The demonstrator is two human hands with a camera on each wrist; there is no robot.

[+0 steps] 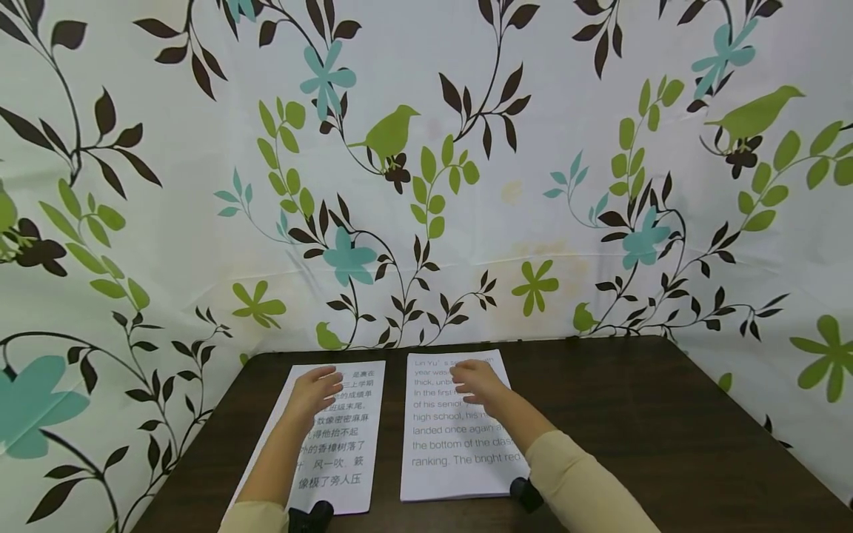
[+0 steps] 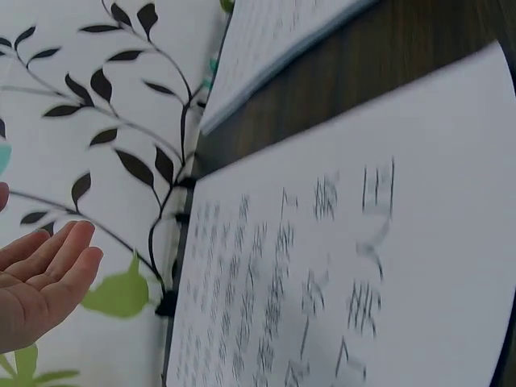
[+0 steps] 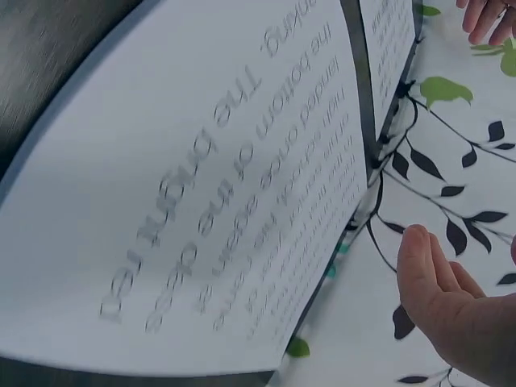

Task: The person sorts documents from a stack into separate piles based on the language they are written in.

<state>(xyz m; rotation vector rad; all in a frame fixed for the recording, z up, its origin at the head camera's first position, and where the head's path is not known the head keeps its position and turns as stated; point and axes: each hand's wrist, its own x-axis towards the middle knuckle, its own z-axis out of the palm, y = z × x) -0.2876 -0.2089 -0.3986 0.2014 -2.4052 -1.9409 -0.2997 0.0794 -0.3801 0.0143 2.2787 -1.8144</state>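
Note:
Two stacks of printed paper lie side by side on a dark table. Over the Chinese-text stack (image 1: 333, 444) hovers my left hand (image 1: 313, 396), fingers loosely extended and holding nothing. Above the English-text stack (image 1: 456, 444) is my right hand (image 1: 481, 383), also holding nothing, its fingers pointing inward. In the left wrist view the left hand (image 2: 40, 282) shows relaxed fingers apart from the Chinese page (image 2: 435, 210). The right wrist view shows the right hand (image 3: 451, 306) with fingers extended, raised off the English page (image 3: 105, 201). Each forearm hides part of the text beneath it.
The dark wooden table (image 1: 620, 422) extends to the right of the stacks. Behind its far edge hangs a white cloth (image 1: 460, 296) printed with leaves, birds and flowers. Black straps (image 1: 312, 517) sit at both wrists, below the cream sleeves (image 1: 586, 481).

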